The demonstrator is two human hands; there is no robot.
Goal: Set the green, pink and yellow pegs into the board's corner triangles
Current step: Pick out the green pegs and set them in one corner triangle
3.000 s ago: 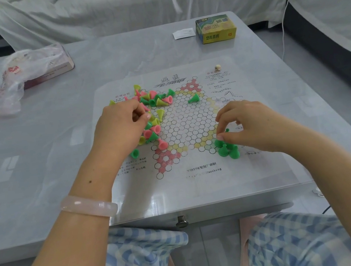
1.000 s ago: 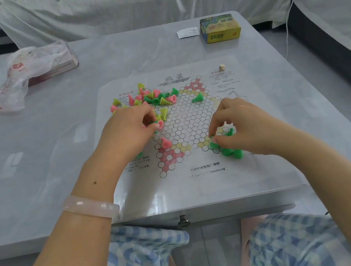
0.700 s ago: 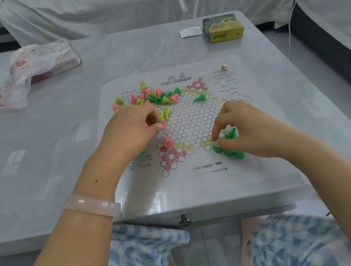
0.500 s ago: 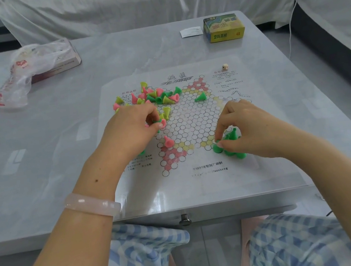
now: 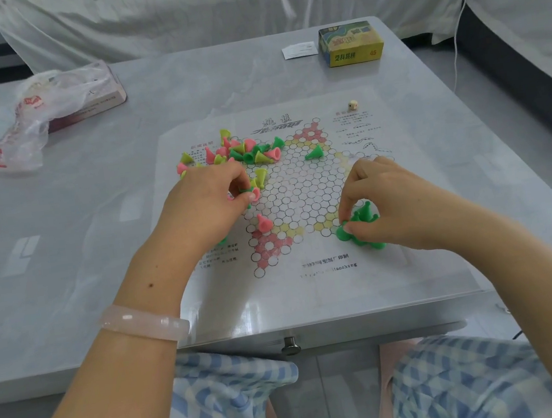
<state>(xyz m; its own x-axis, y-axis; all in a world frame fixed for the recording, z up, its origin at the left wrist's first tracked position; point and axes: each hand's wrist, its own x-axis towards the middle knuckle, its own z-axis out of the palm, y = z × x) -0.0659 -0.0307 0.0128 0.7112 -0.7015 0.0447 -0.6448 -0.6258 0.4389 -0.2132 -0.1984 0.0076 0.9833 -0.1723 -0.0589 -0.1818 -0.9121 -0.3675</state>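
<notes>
**A:** Item one, pegs point(image 5: 246, 153). How did they read?

**B:** Small cone-shaped pieces, green, pink and yellow, likely hollow plastic: light, stiff, smooth enough to slip or tip. Most lay heaped on the board's point(image 5: 300, 188) far-left part, many on their sides. One pink peg point(image 5: 263, 222) stood just above the near pink triangle; one green peg point(image 5: 314, 153) lay alone toward the far side.

**A:** Best hold?

**B:** By judgement, a fingertip pinch on the narrow tip, base down, so the wide foot meets its circle flat.

**A:** Item two, placed stock?

**B:** A green cluster point(image 5: 358, 233) stood at the near-right corner, upright as far as could be seen.

**A:** Hands?

**B:** Right hand point(image 5: 393, 207) was curled over that cluster, thumb and fingers pinching one of its green pegs. Left hand point(image 5: 207, 207) was at the heap's near edge, fingertips closed round a peg; green and pink both showed there, so colour uncertain.

**A:** Surroundings?

**B:** Board was a printed sheet, flat on the grey counter point(image 5: 95, 232). A die point(image 5: 353, 105) sat at its far-right edge; a box point(image 5: 350, 43) and a paper slip point(image 5: 299, 50) beyond; a plastic bag point(image 5: 27, 118) far left.
</notes>
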